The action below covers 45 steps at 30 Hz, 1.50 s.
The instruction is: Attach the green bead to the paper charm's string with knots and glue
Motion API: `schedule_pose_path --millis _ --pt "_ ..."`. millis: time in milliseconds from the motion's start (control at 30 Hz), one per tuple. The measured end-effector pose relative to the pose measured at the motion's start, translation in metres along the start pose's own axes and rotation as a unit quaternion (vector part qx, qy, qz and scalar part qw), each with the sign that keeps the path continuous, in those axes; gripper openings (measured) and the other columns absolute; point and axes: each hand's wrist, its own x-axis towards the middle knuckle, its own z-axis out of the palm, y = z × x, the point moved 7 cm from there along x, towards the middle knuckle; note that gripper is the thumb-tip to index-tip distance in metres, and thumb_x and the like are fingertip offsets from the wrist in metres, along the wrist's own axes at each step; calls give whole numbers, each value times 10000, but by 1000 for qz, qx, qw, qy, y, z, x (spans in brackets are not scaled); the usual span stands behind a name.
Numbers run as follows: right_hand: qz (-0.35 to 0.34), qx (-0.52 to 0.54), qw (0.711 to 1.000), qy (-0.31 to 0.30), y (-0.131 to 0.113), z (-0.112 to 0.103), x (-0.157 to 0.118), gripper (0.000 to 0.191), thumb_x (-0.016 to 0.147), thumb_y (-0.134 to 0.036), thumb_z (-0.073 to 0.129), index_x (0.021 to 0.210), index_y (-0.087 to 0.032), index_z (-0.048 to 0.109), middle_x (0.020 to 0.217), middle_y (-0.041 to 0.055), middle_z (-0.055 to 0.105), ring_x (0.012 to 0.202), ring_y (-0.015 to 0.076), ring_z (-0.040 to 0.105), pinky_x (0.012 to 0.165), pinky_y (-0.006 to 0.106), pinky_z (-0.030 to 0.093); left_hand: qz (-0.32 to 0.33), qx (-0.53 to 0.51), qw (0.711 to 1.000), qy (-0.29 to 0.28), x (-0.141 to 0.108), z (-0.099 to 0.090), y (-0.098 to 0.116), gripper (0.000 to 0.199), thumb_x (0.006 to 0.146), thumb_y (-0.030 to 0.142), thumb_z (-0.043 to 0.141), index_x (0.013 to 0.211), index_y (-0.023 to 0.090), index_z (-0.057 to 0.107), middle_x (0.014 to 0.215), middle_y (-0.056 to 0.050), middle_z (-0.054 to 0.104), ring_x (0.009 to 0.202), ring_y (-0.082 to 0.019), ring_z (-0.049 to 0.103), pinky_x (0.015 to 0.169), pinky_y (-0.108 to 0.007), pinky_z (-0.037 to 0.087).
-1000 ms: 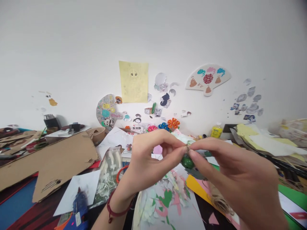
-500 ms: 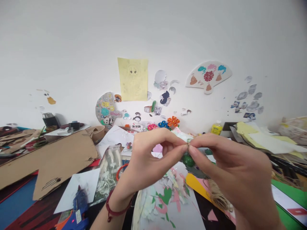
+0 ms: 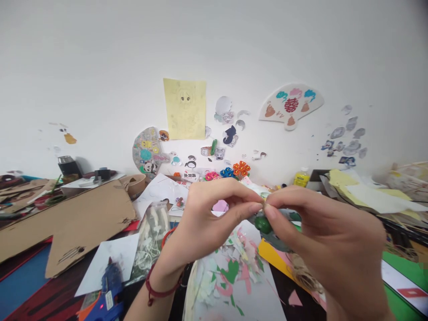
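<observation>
My left hand (image 3: 209, 218) is raised over the table, thumb and forefinger pinched together. Meeting it tip to tip, my right hand (image 3: 321, 232) pinches at the same spot. What lies between the fingertips is tiny and mostly hidden by them. Just below the pinch shows a shiny green round piece (image 3: 263, 224); whether it hangs from the fingers or lies behind them, I cannot tell. Part of a grey-green item (image 3: 279, 242) appears behind my right fingers. Paper scraps (image 3: 230, 272) in green, pink and white lie on a white sheet beneath the hands.
On the left are a blue glue gun (image 3: 112, 281), cut cardboard (image 3: 83, 218) and a clear bag (image 3: 152, 240) of white material. Twine (image 3: 306, 272) and a phone (image 3: 406, 285) are on the right. Colourful flowers (image 3: 241, 169) and a yellow bottle (image 3: 302, 177) stand near the wall.
Both hands have shifted very slightly right, still pinched together. A little more of the grey-green item shows behind my right fingers.
</observation>
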Motion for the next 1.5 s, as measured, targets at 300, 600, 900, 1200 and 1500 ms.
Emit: schedule_pose_path --millis 300,600,900,1200,1500 --pt "11 11 1000 -10 2 0 3 163 818 -88 683 769 -244 678 700 -57 685 628 91 603 623 207 535 -25 -20 999 -10 0 -1 -1 64 881 191 737 837 145 738 729 -43 725 646 -132 637 593 -249 517" --pt "23 41 998 -39 7 1 3 153 818 -105 674 740 -236 667 691 -34 676 616 112 600 590 232 524 -33 -23 999 -34 1 1 -5 80 876 219 745 841 147 741 733 -51 720 646 -132 630 586 -247 528" --pt "45 91 992 -69 12 5 4 155 796 -91 669 733 -232 668 667 -39 656 609 111 611 586 227 532 -21 -39 998 -46 1 0 -7 12 863 153 747 851 150 750 758 -50 735 670 -132 653 613 -242 531" --pt "37 73 994 -75 9 4 3 159 812 -90 666 752 -237 655 682 -51 656 628 100 608 614 220 519 -19 -5 999 -45 -2 1 -4 12 857 138 744 858 145 735 715 -29 697 608 -108 593 574 -240 486" --pt "-45 4 995 -89 0 3 7 102 864 -146 680 850 -246 667 749 -50 715 667 101 658 627 216 538 16 45 998 -36 -4 0 2 51 867 85 701 869 126 671 747 -2 658 625 -72 564 605 -208 485"
